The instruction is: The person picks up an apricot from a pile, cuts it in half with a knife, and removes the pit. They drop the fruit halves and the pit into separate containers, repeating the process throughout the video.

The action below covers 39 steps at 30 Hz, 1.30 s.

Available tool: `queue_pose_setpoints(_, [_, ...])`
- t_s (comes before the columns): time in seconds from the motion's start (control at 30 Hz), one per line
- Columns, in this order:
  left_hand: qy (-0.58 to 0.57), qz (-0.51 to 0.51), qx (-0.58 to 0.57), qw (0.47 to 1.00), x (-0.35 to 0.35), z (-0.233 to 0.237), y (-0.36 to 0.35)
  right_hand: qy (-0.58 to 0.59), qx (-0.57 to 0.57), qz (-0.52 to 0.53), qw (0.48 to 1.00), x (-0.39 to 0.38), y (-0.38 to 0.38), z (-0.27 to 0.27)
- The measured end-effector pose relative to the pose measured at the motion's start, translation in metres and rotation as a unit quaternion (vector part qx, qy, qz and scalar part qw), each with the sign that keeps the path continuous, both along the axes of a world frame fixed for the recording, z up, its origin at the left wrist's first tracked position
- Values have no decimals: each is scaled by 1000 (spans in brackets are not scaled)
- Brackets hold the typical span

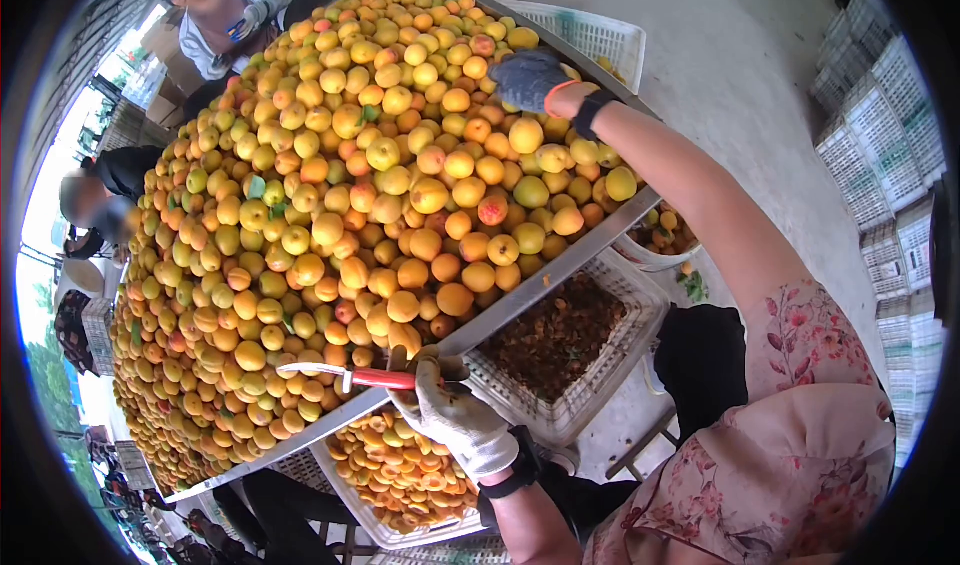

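Observation:
A large heap of yellow-orange apricots [330, 225] lies on a metal-edged table [560, 260]. My left hand [455, 420], in a soiled white glove, is closed around the red handle of a knife [385, 378]. The knife's curved blade points left over the front fruit. On the far right of the heap rests my right hand [535, 82], in a dark grey glove with an orange cuff. Its back faces me, and the fingertips are hidden against the apricots, so I cannot see whether it grips one.
Below the table edge stand a crate of split apricots [400, 475] and a crate of brown pits or scraps [555, 335]. A white bucket [655, 255] holds more fruit. Stacked crates [885, 135] line the right side. Co-workers [225, 25] sit across the heap.

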<state>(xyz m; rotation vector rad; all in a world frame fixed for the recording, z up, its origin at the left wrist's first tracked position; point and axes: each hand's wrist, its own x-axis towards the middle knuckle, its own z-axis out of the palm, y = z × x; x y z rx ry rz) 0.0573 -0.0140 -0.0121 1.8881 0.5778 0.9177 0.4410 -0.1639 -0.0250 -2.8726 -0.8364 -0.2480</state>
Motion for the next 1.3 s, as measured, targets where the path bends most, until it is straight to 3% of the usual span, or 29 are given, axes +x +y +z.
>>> queue_pose_setpoints(0.07, [-49, 30, -133, 989, -1, 5, -1, 0, 46, 7, 999, -9, -19, 6])
queue_pose_setpoints(0.13, [-48, 34, -151, 987, -6, 3, 4, -4, 73, -2, 997, -3, -31, -7])
queue_pose_setpoints(0.2, [-92, 20, -340, 936, -5, 6, 7, 0, 22, 1, 1000, -2, -34, -8])
queue_pose_setpoints(0.23, [-73, 1, -256, 964, -4, 4, 3, -48, 39, 8, 998, -4, -29, -10])
queue_pose_setpoints(0.27, [-72, -1, -255, 964, -4, 4, 1, -48, 39, 6, 998, -4, -26, -10])
queue_pose_setpoints(0.33, [2, -6, -142, 990, -6, 5, -2, -64, -11, -9, 998, 1, -13, -11])
queue_pose_setpoints(0.37, [-70, 12, -340, 938, -3, 8, -2, -59, -26, -30, 997, 1, -5, -6])
queue_pose_setpoints(0.4, [-65, 16, -341, 938, -5, 3, -2, -42, -47, -54, 997, 6, 2, -4])
queue_pose_setpoints(0.43, [-16, 1, -139, 990, -8, -4, -2, -28, -39, -42, 998, 8, 3, -1])
queue_pose_setpoints(0.47, [32, -19, 70, 997, -11, -9, -1, -17, -30, -33, 999, 10, 1, 0])
queue_pose_setpoints(0.53, [33, -22, 20, 999, -10, -8, -1, 15, -64, -38, 997, 7, -2, 6])
queue_pose_setpoints(0.6, [-36, 8, -220, 975, -4, -4, -1, 47, -70, -61, 995, 1, -3, 11])
queue_pose_setpoints(0.63, [-70, -5, -253, 965, -1, -10, 2, 49, -36, -56, 997, -6, -3, 17])
queue_pose_setpoints(0.7, [-15, -8, -168, 986, 6, -16, -1, 39, -34, -45, 998, 3, 2, 13])
queue_pose_setpoints(0.73, [19, -43, -50, 998, 5, -26, 2, 10, -36, -34, 999, 7, 2, 6])
queue_pose_setpoints(0.83, [-55, -44, -261, 963, 15, -25, 0, 23, -44, 19, 999, 15, -10, -1])
queue_pose_setpoints(0.87, [-32, -49, -181, 982, 14, -27, 0, -6, -25, 22, 999, 13, -14, -4])
queue_pose_setpoints(0.93, [47, -31, 123, 991, 16, -28, 2, -8, 67, 18, 998, 4, -19, -8])
queue_pose_setpoints(0.97, [46, -11, 22, 999, 15, -28, 3, -20, 85, 24, 996, 1, -20, -8])
queue_pose_setpoints(1.07, [15, -8, -76, 997, 24, -14, -6, -37, 104, 54, 992, -9, -18, 1])
queue_pose_setpoints(1.13, [8, -5, -120, 993, 29, -7, -11, -78, 148, 83, 982, -38, -24, 34])
queue_pose_setpoints(1.2, [5, 0, -143, 990, 29, -8, -11, -230, 176, 121, 949, -32, -39, 54])
queue_pose_setpoints(1.23, [-3, -8, -40, 999, 29, -21, -5, -323, 204, 144, 913, -17, -48, 57])
queue_pose_setpoints(1.27, [-9, -19, 65, 998, 28, -28, 1, -63, 196, 46, 978, -4, -57, 82])
queue_pose_setpoints(1.3, [48, -24, 197, 979, 23, -29, 6, -226, 175, 39, 958, 21, -71, 84])
